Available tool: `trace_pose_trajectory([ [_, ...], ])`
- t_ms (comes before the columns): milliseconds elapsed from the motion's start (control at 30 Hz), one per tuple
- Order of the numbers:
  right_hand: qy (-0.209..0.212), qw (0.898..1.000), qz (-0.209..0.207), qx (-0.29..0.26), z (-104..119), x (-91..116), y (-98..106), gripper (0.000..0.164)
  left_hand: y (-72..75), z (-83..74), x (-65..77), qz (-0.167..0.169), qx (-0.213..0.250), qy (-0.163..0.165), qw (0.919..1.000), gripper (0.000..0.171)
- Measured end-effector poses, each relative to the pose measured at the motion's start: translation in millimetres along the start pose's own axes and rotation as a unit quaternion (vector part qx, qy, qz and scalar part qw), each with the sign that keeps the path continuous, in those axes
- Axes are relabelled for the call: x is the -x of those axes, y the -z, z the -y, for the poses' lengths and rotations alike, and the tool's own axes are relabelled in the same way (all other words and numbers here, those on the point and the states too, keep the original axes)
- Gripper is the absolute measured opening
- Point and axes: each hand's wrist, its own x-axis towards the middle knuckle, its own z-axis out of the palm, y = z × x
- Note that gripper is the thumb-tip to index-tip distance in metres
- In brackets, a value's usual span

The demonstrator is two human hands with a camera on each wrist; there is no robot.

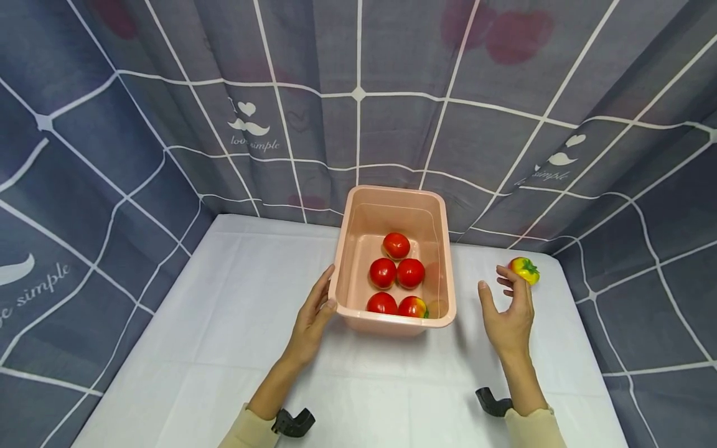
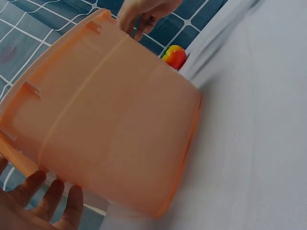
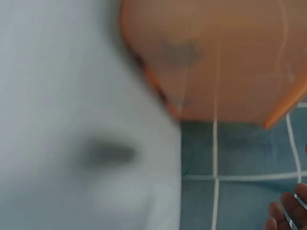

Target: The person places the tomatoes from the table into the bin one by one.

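A peach plastic bin (image 1: 394,319) sits on the white table, with several red tomatoes (image 1: 383,272) inside. A red-and-yellow bell pepper (image 1: 413,307) lies in its near right corner. My left hand (image 1: 309,320) rests against the bin's left side, fingertips at the rim; its fingers (image 2: 50,200) show against the wall in the left wrist view. At the right, another red-and-yellow bell pepper (image 1: 525,270) with a green stem lies on the table. My right hand (image 1: 511,320) hovers just in front of it, thumb and fingers apart, holding nothing.
Dark grey-blue checked curtains (image 1: 313,130) hang behind and along both sides. The bin stands close to the back curtain. The white cloth (image 1: 224,298) covers the table. A dark wrist mount (image 1: 294,423) is on each arm.
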Motion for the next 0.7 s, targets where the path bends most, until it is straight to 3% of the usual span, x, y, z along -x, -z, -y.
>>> trace_pose_trajectory([
  [233,-0.035,0.999,-0.019,0.032,-27,-5,11,0.053,-1.1,0.4,-0.6,0.000,0.002,0.000,1.0000,0.063],
  [433,-0.079,0.994,-0.031,0.075,-63,-19,17,0.069,-0.8,0.3,-0.5,-0.001,-0.002,-0.003,1.0000,0.063],
  [700,-0.149,0.985,-0.031,0.076,-94,-35,17,0.079,0.0,-0.1,0.0,-0.002,-0.002,-0.001,1.0000,0.063],
])
